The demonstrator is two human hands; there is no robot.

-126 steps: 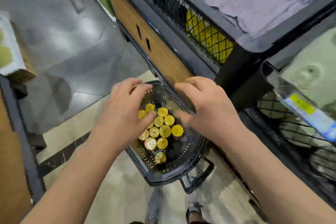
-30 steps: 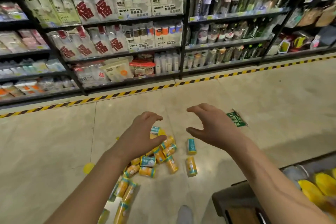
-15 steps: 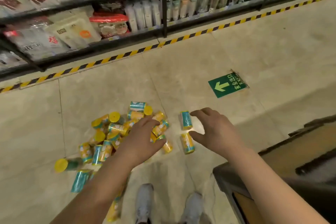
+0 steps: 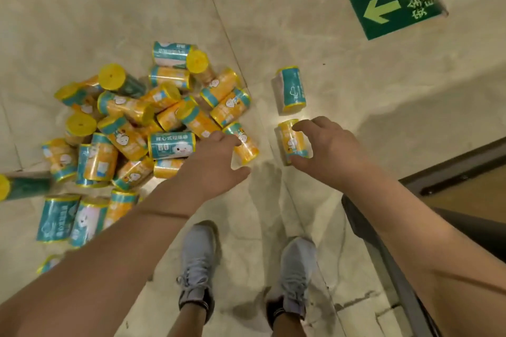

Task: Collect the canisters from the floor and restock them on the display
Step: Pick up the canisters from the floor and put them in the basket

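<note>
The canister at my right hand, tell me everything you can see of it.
The canister is a small cylinder in a glossy yellow-orange wrap with a teal band at its near end and a white cartoon mark. It lies on its side on the beige floor, apart from the pile. The right hand arches over it, forefinger at its far end, thumb at its near end; whether they grip yet is unclear.
</note>
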